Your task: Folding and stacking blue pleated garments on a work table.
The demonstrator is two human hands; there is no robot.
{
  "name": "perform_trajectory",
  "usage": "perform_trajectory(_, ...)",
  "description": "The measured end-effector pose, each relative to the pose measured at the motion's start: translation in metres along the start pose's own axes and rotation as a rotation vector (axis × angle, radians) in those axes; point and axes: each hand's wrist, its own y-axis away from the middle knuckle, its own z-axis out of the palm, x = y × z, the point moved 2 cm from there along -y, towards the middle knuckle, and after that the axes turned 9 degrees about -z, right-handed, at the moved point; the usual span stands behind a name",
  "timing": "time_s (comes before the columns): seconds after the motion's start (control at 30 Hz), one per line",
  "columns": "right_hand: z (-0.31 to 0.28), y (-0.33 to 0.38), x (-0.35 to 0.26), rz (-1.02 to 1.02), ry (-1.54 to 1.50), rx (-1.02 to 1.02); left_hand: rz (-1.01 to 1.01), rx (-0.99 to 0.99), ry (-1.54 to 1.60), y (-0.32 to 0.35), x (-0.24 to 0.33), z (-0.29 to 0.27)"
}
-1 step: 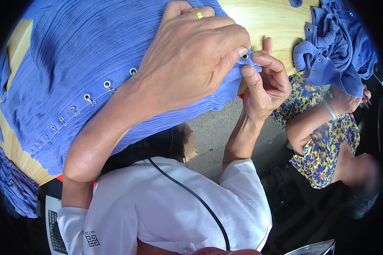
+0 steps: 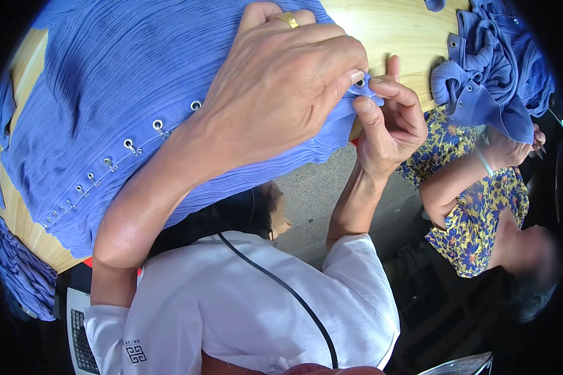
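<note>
A blue ribbed knit garment lies spread over the table, its front band carrying a row of metal eyelets with small clear loops or pins by them. My left hand, with a gold ring, reaches across it and pinches the band's right end beside a metal eyelet. Facing it, my right hand has thumb and forefinger closed on the tip of that same band, while another finger points up. The left hand and forearm cover part of the eyelet row. Anything small between the fingertips is hidden.
The wooden table shows pale between garments. More blue garments with eyelets are heaped at the right, where a co-worker's hand holds one. Another blue pile hangs at the left, near a keyboard.
</note>
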Motion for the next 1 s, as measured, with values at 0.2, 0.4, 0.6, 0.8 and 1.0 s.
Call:
perform_trajectory(0.2, 0.007, 0.004, 0.003, 0.017, 0.006, 0.109, 0.002, 0.08, 0.072, 0.001, 0.0, -0.002)
perform_trajectory(0.4, 0.0, 0.0, 0.0, -0.014, 0.078, -0.01, 0.001, 0.061, 0.007, 0.003, 0.001, 0.0)
perform_trajectory(0.6, 0.003, 0.001, 0.002, 0.009, 0.156, 0.001, 0.016, 0.123, 0.091, 0.001, -0.006, 0.0)
perform_trajectory(0.8, 0.009, -0.003, 0.003, -0.06, 0.226, -0.026, 0.009, 0.153, 0.07, -0.002, -0.005, 0.001)
perform_trajectory(1.0, 0.015, -0.006, -0.002, 0.007, 0.288, -0.011, -0.007, 0.183, 0.08, -0.001, -0.006, 0.004)
